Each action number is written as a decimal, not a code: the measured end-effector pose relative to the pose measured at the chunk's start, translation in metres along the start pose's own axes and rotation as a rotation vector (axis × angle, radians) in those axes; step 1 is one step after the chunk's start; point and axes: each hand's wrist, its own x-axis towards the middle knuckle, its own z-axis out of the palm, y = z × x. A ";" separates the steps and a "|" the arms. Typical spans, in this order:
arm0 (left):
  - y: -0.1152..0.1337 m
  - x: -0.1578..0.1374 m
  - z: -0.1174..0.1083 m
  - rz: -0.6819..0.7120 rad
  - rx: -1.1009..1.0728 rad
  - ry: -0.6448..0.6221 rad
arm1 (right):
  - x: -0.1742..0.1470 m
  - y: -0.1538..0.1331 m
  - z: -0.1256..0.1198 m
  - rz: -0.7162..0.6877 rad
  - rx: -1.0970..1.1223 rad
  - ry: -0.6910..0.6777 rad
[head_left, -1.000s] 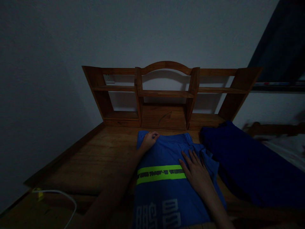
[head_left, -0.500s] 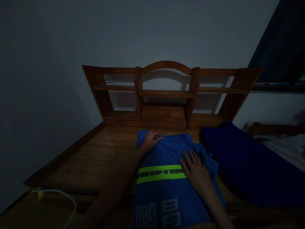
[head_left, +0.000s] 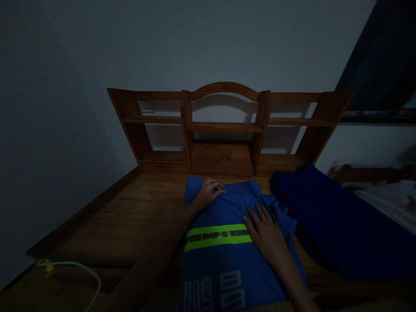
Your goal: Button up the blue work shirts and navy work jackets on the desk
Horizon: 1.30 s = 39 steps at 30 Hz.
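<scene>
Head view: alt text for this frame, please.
Both hands rest on a blue garment with a yellow-green stripe, spread on a wooden surface: left hand at its far edge, right hand flat on it. A darker blue cloth lies right; wooden shelving stands behind.

Two bare hands are in view, a left hand [head_left: 209, 193] and a right hand [head_left: 264, 232]. There are two garments: one bright blue cloth garment with a yellow-green reflective stripe [head_left: 224, 260] and one dark navy cloth garment [head_left: 331, 225]. One brown wooden shelf unit with an arched top [head_left: 224, 125] stands on one brown wooden surface [head_left: 136, 212]. One white cable [head_left: 84, 273] shows.
</scene>
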 end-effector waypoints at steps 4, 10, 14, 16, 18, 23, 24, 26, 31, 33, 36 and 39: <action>0.002 -0.001 0.002 0.019 0.031 -0.055 | 0.000 0.000 -0.001 -0.007 0.012 0.006; 0.005 0.000 -0.002 0.047 0.147 -0.094 | 0.000 0.001 0.001 -0.003 0.015 -0.004; 0.030 -0.003 -0.008 0.222 0.260 -0.153 | 0.000 0.001 0.001 -0.002 0.025 0.007; 0.045 -0.007 -0.009 0.349 0.250 -0.264 | 0.000 0.001 0.001 -0.004 0.025 0.004; 0.056 -0.010 -0.007 0.424 0.217 -0.374 | 0.001 0.001 0.001 -0.003 0.016 -0.003; 0.053 -0.011 -0.002 0.283 0.112 -0.436 | 0.001 0.002 0.002 -0.006 -0.011 -0.002; 0.049 -0.010 -0.002 0.247 0.082 -0.440 | 0.001 0.002 0.002 -0.005 -0.010 0.001; 0.042 -0.009 -0.001 0.199 0.031 -0.466 | 0.000 0.002 0.001 -0.002 -0.006 0.005; 0.030 -0.008 0.003 0.185 0.027 -0.494 | 0.000 0.001 0.002 0.004 0.002 0.009; 0.029 -0.010 0.006 0.203 0.059 -0.466 | 0.001 0.002 0.005 0.025 0.003 0.018; 0.029 -0.011 0.010 0.237 0.128 -0.428 | 0.003 0.002 0.010 0.052 0.002 0.037; 0.031 -0.013 0.012 0.257 0.223 -0.378 | 0.004 -0.001 0.005 0.040 0.001 0.074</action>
